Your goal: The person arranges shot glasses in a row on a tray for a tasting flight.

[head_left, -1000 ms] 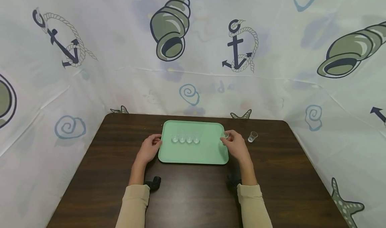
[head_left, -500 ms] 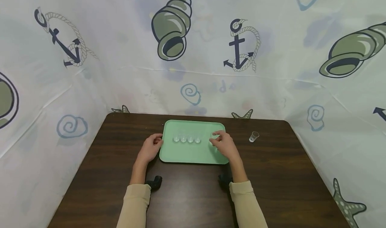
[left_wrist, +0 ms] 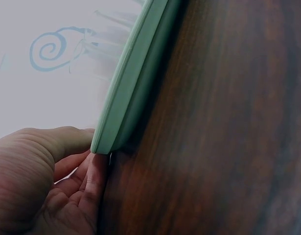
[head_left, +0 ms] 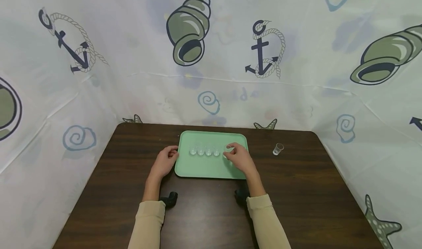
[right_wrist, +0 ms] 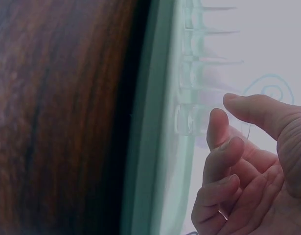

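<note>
My left hand [head_left: 166,161] holds the left edge of a pale green tray [head_left: 209,169]. In the left wrist view the thumb lies against its rim and the fingers reach under it. On the tray stand several small clear shot glasses [head_left: 200,151] in a row. At the row's right end my right hand [head_left: 239,158] pinches another shot glass [right_wrist: 187,120] near its upper part, between thumb and fingertips. That glass appears upright, with its base at the tray's surface; in the head view the fingers partly hide it.
One more clear shot glass [head_left: 278,149] stands on the dark wooden table [head_left: 204,219], right of the tray. Behind the table hangs a white cloth [head_left: 148,95] printed with shells and anchors. Dark wrist mounts [head_left: 169,200] sit below the hands.
My right hand has moved left from the tray's right edge with the shot glass, up to the end of the row. The left hand has stayed at the tray's left edge.
</note>
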A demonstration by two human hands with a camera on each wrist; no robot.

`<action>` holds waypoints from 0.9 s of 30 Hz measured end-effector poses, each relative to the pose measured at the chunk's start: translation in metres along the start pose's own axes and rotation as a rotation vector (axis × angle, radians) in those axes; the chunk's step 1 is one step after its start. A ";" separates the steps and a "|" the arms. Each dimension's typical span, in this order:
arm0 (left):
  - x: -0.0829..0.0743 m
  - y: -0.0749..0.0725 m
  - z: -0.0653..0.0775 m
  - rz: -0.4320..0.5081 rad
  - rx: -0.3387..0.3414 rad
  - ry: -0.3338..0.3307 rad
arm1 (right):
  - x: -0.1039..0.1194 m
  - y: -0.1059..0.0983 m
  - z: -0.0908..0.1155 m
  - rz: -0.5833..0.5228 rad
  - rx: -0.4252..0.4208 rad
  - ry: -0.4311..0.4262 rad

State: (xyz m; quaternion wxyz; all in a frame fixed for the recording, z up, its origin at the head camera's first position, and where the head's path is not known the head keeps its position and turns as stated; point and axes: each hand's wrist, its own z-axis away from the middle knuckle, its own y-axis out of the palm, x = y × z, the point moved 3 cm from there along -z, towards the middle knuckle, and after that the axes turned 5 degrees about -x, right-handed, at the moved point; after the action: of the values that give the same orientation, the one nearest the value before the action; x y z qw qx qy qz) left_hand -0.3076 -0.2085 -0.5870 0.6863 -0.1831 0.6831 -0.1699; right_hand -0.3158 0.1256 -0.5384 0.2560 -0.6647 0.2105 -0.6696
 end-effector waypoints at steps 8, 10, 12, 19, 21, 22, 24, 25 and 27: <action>-0.001 0.002 -0.002 -0.008 0.009 0.008 | -0.001 0.002 -0.002 0.018 -0.003 0.020; -0.001 0.002 -0.002 -0.010 0.007 0.007 | -0.001 0.003 -0.003 0.019 -0.003 0.021; -0.002 0.002 -0.002 -0.013 0.003 0.006 | -0.002 0.004 -0.004 0.015 -0.001 0.020; -0.002 0.003 -0.002 -0.013 0.002 0.011 | -0.004 0.004 -0.005 0.010 0.010 0.008; -0.002 0.003 -0.002 -0.009 0.003 0.010 | -0.005 0.003 -0.004 0.020 0.018 0.010; -0.002 0.003 -0.002 -0.007 0.004 0.009 | -0.005 0.002 -0.003 0.025 0.025 0.011; -0.002 0.002 -0.002 -0.007 0.003 0.009 | -0.006 0.000 -0.001 0.034 0.035 0.019; -0.002 0.001 -0.002 -0.006 0.001 0.008 | -0.006 -0.002 0.000 0.040 0.038 0.022; -0.001 0.000 -0.003 -0.005 -0.002 0.009 | -0.007 -0.006 0.003 0.046 0.037 0.028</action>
State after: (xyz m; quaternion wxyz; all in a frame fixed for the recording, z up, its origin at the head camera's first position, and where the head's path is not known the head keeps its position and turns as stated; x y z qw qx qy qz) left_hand -0.3102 -0.2079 -0.5862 0.6824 -0.1848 0.6860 -0.1718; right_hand -0.3137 0.1349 -0.5404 0.2808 -0.6451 0.2169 -0.6767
